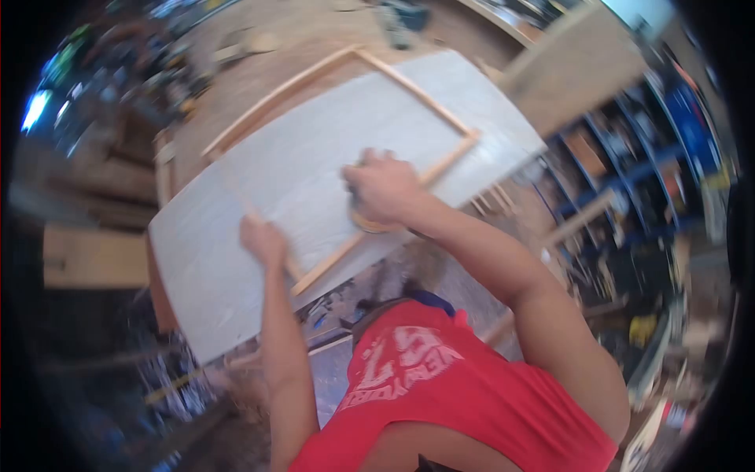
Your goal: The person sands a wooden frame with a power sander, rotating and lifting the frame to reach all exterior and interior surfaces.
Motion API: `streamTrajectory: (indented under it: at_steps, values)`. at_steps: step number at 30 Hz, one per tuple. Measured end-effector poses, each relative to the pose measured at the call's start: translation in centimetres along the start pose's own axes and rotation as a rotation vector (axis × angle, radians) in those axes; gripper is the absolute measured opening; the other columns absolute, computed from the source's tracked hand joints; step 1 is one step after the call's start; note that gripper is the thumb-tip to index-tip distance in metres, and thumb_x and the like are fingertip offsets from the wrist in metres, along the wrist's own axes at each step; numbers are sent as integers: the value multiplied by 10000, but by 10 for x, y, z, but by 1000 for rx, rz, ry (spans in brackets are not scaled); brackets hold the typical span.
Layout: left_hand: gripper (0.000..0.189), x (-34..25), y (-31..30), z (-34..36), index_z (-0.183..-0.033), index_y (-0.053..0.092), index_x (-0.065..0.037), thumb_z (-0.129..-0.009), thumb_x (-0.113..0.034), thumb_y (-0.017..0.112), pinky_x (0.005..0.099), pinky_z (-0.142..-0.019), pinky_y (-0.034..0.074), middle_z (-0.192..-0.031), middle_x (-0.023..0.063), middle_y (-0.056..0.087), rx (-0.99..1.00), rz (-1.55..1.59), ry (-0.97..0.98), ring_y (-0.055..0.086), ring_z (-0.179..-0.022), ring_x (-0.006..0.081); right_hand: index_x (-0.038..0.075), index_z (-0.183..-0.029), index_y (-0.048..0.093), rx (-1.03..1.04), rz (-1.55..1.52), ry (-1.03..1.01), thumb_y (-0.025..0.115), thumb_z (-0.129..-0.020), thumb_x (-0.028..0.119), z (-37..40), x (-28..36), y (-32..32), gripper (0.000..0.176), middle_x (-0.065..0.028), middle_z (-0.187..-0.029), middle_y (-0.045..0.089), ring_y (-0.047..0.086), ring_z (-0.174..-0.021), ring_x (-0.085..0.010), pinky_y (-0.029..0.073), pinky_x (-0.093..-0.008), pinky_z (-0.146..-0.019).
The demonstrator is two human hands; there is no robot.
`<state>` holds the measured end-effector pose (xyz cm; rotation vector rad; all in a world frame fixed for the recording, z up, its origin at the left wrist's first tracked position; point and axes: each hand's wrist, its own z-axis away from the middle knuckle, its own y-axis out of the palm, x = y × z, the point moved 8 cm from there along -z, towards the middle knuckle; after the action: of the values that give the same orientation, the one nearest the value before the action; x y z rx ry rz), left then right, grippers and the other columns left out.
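Note:
A rectangular frame of thin, light wooden strips (421,94) lies on a white board (208,259). My left hand (265,240) is closed around the frame's left strip, near its front corner. On the front strip, my right hand (385,189) grips what looks like a palm sander (370,226), with a dark body and a yellowish round base. Fingers wrap over the top of the tool and hide most of it. Motion blurs both hands a little.
Blue shelving (637,157) with stored items stands at the right. A large wooden panel (578,67) is beyond the board's far right corner. Cluttered tools and timber fill the left side. Another pale wooden panel (94,257) sits at the left.

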<state>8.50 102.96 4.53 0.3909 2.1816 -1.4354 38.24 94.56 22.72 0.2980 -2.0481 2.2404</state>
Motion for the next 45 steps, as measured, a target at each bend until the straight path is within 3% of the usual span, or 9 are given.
streamTrajectory:
  at_steps: [4,6,10,19,24,27,30,37,45]
  values:
    - [493,-2,2,1,-1283,594,116,-823,-41,673,531,-1095,436,-1269,295,627,-6,-38,95,568,-1230,474,196,-1240,672,-75,-22,72,700,-833,233,-4,-60,-13,410,-209,-1211,610,652,-1094,-442,588,-519,-860]
    - [526,-4,-9,5,-1350,561,96,-867,-77,678,518,-1132,411,-1355,294,586,41,-30,-19,519,-1305,465,208,-1244,670,-76,-13,121,707,-830,241,-6,-96,-23,416,-204,-1216,608,652,-1098,-434,586,-516,-870]
    - [530,-9,-8,7,-1382,542,77,-911,-125,679,518,-1148,390,-1402,277,557,134,-33,-126,484,-1346,449,245,-1253,665,-116,28,225,732,-810,262,-8,-176,-40,448,-186,-1238,607,653,-1118,-408,582,-507,-896]
    - [474,-1,-8,5,-1363,562,54,-945,-144,662,517,-1107,409,-1354,271,576,114,-95,14,520,-1284,450,255,-1255,670,-73,99,334,742,-790,255,-19,-305,-64,471,-178,-1204,637,687,-1079,-391,582,-499,-889]
    - [504,10,0,3,-1376,553,61,-936,-155,668,533,-1106,413,-1338,285,596,192,26,-149,550,-1266,449,219,-1317,659,-71,74,234,760,-780,225,-4,-281,-55,547,-186,-1219,634,659,-1118,-415,574,-509,-923]
    - [500,26,4,5,-1353,568,77,-912,-142,654,541,-1146,394,-1335,310,604,-58,-117,-39,551,-1271,470,184,-1254,675,-124,31,216,766,-765,231,-21,-305,-56,500,-188,-1178,648,673,-1067,-405,565,-513,-891]
    - [527,0,-9,3,-1351,581,66,-873,-131,678,545,-1159,376,-1356,308,583,1,-67,26,536,-1285,457,181,-1173,681,-123,78,208,776,-730,208,-25,-303,-68,454,-182,-1159,641,674,-1036,-419,573,-529,-855]
    - [496,-9,-16,7,-1343,583,44,-887,-116,693,515,-1173,364,-1345,256,593,-30,-51,5,474,-1347,421,199,-1167,687,-141,53,50,793,-707,196,-5,-211,-54,472,-157,-1149,635,664,-1043,-405,584,-517,-841]
    - [543,-3,-12,6,-1377,567,34,-880,-120,725,487,-1192,358,-1397,210,578,-17,-45,-122,460,-1364,404,209,-1173,688,-70,7,-173,819,-698,200,10,-49,-25,492,-162,-1168,607,647,-1025,-398,601,-505,-806]
